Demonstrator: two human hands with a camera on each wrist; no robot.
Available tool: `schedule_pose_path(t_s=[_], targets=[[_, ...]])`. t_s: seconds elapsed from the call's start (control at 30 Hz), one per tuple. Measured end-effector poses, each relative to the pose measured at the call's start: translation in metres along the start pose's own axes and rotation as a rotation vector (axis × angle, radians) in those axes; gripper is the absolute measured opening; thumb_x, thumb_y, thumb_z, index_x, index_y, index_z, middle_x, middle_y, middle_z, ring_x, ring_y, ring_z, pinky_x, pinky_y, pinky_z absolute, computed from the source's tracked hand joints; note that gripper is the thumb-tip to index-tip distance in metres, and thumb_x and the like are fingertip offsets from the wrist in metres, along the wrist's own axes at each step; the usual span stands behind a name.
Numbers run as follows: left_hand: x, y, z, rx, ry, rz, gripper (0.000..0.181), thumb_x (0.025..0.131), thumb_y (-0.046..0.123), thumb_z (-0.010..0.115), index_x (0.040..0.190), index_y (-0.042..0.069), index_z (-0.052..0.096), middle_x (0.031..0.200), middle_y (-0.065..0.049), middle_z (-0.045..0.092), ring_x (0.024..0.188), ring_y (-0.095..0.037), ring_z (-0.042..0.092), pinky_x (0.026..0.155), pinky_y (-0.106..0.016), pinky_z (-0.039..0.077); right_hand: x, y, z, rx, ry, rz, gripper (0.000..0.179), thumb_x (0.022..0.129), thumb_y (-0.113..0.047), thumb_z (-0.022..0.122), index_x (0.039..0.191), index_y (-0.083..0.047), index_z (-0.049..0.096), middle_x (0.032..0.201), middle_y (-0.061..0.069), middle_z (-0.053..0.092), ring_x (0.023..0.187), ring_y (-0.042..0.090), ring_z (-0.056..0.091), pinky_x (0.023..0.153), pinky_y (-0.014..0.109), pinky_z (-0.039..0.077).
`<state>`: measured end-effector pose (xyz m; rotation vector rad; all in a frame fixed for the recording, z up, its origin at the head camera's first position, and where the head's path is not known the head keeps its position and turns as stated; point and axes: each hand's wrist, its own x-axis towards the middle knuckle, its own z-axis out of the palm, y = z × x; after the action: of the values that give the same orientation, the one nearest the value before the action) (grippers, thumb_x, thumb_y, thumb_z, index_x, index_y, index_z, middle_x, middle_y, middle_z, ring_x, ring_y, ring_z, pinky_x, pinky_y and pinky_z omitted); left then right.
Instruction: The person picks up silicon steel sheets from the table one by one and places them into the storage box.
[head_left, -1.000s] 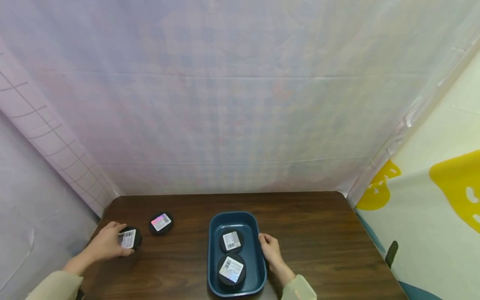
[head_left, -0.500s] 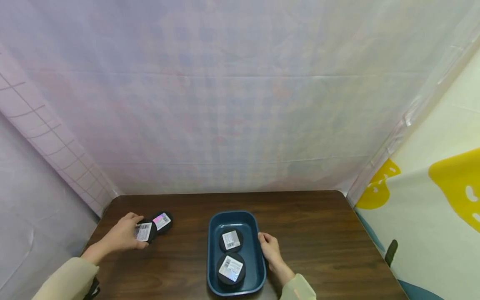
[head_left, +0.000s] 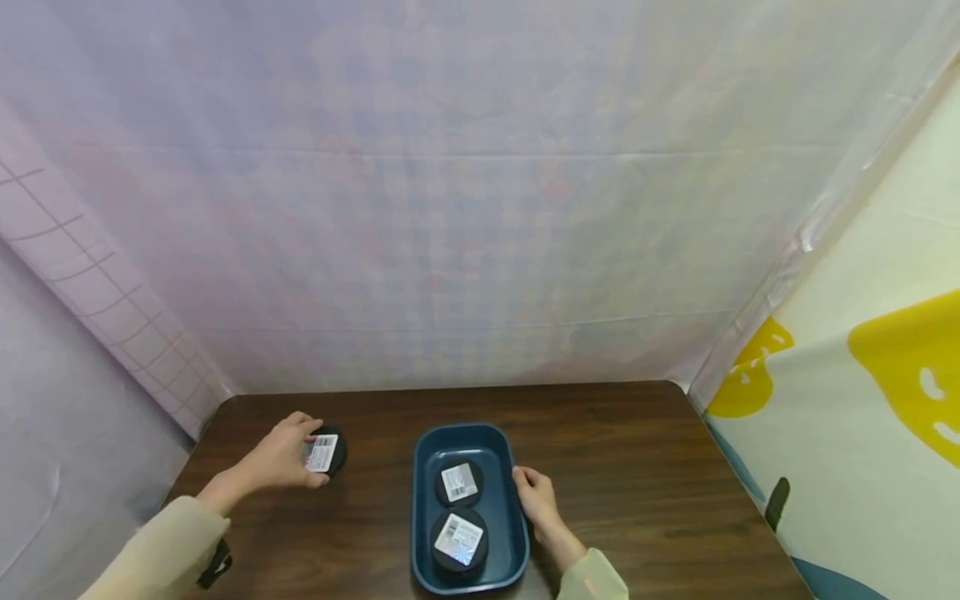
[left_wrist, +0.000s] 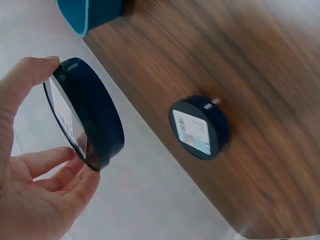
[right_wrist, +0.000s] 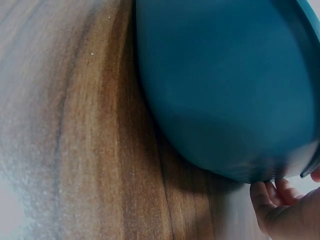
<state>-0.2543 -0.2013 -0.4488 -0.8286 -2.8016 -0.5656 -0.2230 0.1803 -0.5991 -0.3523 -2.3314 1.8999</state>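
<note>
My left hand (head_left: 283,457) grips a round black case (left_wrist: 92,112) by its edge, thumb on one side and fingers on the other. A white barcode label covers its flat face. In the left wrist view a second round black case (left_wrist: 220,125) sits on the table, apart from the held one; in the head view the held case mostly hides it. My right hand (head_left: 537,498) pinches the right rim of a deep blue rectangular tray (head_left: 501,475). Inside the tray lie two more labelled black cases, a far one (head_left: 468,472) and a near one (head_left: 438,560).
The dark wooden table (head_left: 622,483) extends around the tray on both sides. A pale patterned curtain (head_left: 465,250) hangs behind its far edge. White sheeting with yellow shapes (head_left: 911,358) stands along the right.
My left hand has carried the held case to the right and slightly away from me, over the second case on the table. My right hand stays on the tray rim.
</note>
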Motion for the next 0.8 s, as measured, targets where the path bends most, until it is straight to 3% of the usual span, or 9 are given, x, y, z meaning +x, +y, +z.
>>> schedule_pose_path(t_s=[0.6, 0.8], targets=[[0.026, 0.023, 0.014, -0.063, 0.056, 0.090, 0.080, 0.049, 0.025, 0.086, 0.109, -0.019, 0.057, 0.101, -0.021, 0.057, 0.090, -0.035, 0.055, 0.075, -0.046, 0.047, -0.002, -0.003, 0.000, 0.011, -0.003, -0.014, 0.034, 0.095, -0.017, 0.053, 0.106, 0.014, 0.062, 0.102, 0.023, 0.064, 0.090, 0.025, 0.058, 0.077, 0.032, 0.046], [0.034, 0.034, 0.021, -0.098, 0.034, 0.094, 0.080, 0.052, 0.026, 0.086, 0.114, -0.017, 0.056, 0.105, -0.021, 0.056, 0.093, -0.034, 0.054, 0.077, -0.046, 0.047, -0.003, -0.003, 0.000, -0.001, 0.000, -0.022, 0.033, 0.095, -0.016, 0.053, 0.106, 0.014, 0.063, 0.101, 0.023, 0.065, 0.087, 0.023, 0.058, 0.076, 0.032, 0.046]])
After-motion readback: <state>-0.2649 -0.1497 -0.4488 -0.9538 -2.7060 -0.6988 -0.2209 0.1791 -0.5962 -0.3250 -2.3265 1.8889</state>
